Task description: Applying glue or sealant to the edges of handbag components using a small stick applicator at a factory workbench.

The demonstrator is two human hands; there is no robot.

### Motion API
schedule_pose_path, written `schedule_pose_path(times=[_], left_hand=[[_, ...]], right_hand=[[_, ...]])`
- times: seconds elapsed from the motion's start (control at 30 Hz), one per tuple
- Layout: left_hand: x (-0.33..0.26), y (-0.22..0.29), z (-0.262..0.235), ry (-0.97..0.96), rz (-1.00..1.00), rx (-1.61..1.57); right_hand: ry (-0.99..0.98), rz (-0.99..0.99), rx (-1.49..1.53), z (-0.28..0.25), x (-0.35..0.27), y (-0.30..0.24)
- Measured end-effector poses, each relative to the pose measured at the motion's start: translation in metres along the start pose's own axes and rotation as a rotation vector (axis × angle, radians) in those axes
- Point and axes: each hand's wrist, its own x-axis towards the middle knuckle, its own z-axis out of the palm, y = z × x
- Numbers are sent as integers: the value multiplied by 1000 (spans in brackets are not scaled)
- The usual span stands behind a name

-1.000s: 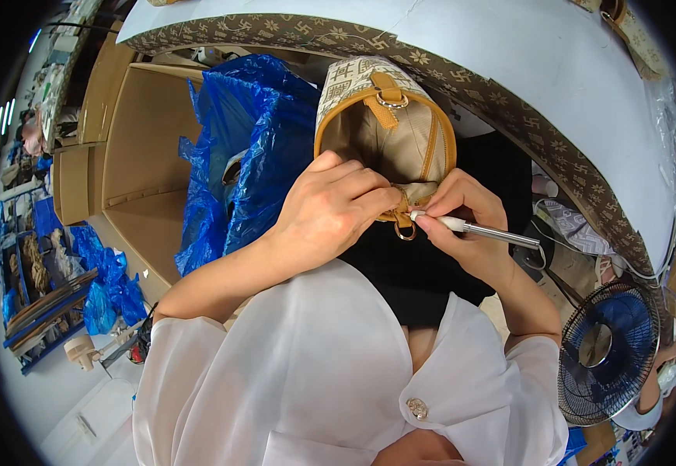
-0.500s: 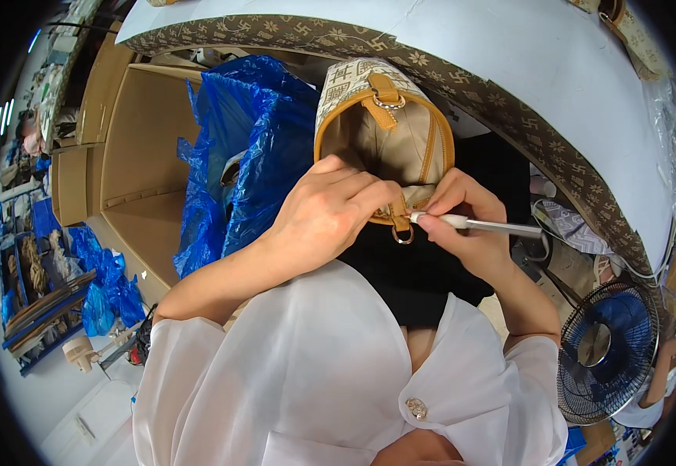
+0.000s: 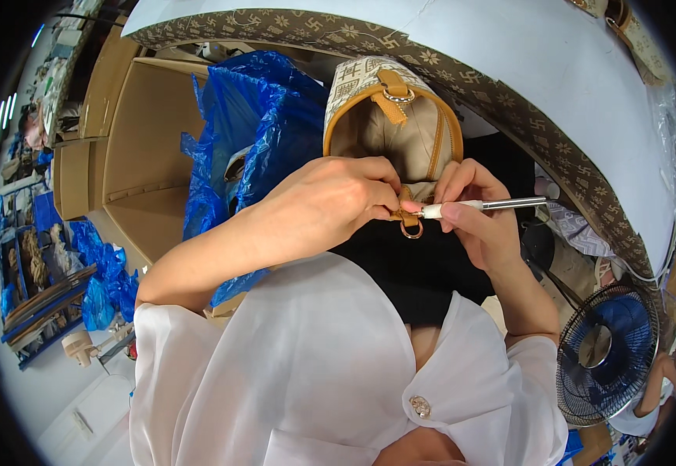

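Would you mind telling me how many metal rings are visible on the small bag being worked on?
2. One metal ring sits at the far end of the bag on its tan tab; the other ring hangs at the near end, just below the fingertips. Others may be hidden behind the hands.

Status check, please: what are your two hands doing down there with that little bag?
Left hand pinching the tan tab on the bag. Right hand holding a pen tool, tip at the tab. Nothing in between.

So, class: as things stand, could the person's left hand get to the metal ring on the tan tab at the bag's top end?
Probably yes. The left hand pinches the near tab, and the metal ring lies uncovered just beyond it on the bag, with nothing between them.
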Motion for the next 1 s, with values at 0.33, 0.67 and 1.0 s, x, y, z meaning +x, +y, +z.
schedule_pose_path(times=[0.33,0.67,1.0], left_hand=[[6,-2,-8,-98,42,146],[4,-8,-3,-48,74,91],[1,-9,0,-32,63,99]], right_hand=[[-26,10,-3,-5,1,2],[-14,-141,-318,5,-2,9],[-63,-198,-586,4,-2,8]])
